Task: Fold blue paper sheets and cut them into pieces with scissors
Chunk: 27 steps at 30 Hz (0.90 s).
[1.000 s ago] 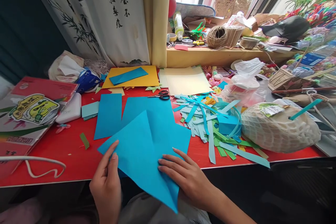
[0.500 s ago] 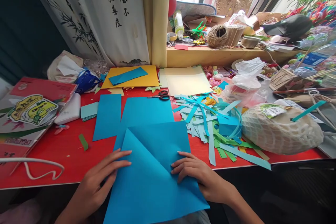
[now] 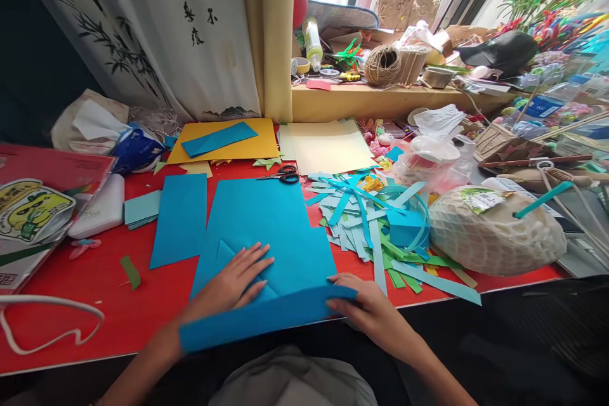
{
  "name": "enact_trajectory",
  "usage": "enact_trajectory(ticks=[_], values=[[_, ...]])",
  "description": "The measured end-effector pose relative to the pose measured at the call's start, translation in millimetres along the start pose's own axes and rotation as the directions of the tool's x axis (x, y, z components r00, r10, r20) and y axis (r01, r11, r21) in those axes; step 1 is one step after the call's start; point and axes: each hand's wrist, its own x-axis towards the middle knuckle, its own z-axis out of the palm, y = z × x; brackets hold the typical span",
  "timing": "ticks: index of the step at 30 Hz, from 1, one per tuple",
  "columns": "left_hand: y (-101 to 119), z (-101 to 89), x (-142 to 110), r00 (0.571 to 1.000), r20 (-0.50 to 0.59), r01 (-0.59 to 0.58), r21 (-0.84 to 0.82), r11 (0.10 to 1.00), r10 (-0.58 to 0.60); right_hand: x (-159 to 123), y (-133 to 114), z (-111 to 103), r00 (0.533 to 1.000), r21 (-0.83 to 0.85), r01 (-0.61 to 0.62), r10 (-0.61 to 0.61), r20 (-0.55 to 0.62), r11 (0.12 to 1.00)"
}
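A creased blue paper sheet (image 3: 299, 260) lies at the table's front edge, its near strip bent upward. My left hand (image 3: 238, 279) presses flat on it, fingers spread beside a diagonal crease. With thumb and fingers my right hand (image 3: 364, 304) pinches the raised strip at its right end. The strip's left end crosses in front of my left wrist. Just behind, another blue sheet (image 3: 261, 203) reaches toward black-handled scissors (image 3: 285, 174). To the left lies a narrower blue paper piece (image 3: 179, 219).
Pale, green and blue paper strips (image 3: 352, 222) are heaped to the right, beside a netted coconut (image 3: 497, 228) with a straw. A white power bank (image 3: 102, 206) and small light-blue papers (image 3: 143, 208) lie left. A white cable (image 3: 52, 301) loops at the left front.
The creased sheet has gone from hanging over my lap to lying on the table, its near edge bent up. My left hand moved right onto it; my right hand now pinches the edge.
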Motion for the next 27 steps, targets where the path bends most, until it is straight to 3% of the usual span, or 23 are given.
enact_trajectory(ticks=[2, 4, 6, 9, 12, 14, 17, 22, 27], values=[[-3, -13.7, 2, 0.992, 0.054, 0.125, -0.210, 0.970, -0.116, 4, 2, 5, 0.991, -0.010, -0.104, 0.102, -0.088, 0.995], [-4, -30.4, 5, 0.969, 0.122, 0.248, -0.413, 0.876, -0.217, 11, 2, 9, 0.976, -0.055, -0.158, 0.148, -0.157, 0.986], [-6, -45.8, 10, 0.952, 0.193, 0.307, -0.565, 0.766, -0.239, 19, 1, 11, 0.961, -0.137, -0.189, 0.155, -0.228, 0.972], [-10, -61.5, 21, 0.928, 0.299, 0.372, -0.684, 0.628, -0.223, 29, -2, 13, 0.946, -0.248, -0.208, 0.130, -0.297, 0.946], [-13, -70.5, 35, 0.905, 0.340, 0.425, -0.706, 0.566, -0.256, 35, -3, 15, 0.928, -0.342, -0.276, 0.157, -0.338, 0.898], [-14, -75.8, 47, 0.899, 0.328, 0.439, -0.681, 0.586, -0.292, 38, -2, 17, 0.912, -0.410, -0.336, 0.183, -0.368, 0.848], [-13, -84.1, 68, 0.907, 0.328, 0.414, -0.564, 0.714, -0.266, 43, 1, 21, 0.908, -0.509, -0.330, 0.120, -0.402, 0.795], [-5, -85.1, 95, 0.935, 0.313, 0.233, -0.192, 0.953, -0.165, 49, 5, 27, 0.906, -0.607, -0.352, 0.097, -0.412, 0.713], [15, -62.4, 102, 0.912, 0.381, 0.119, 0.102, 0.988, -0.149, 54, 10, 33, 0.883, -0.554, -0.363, 0.086, -0.462, 0.749]])
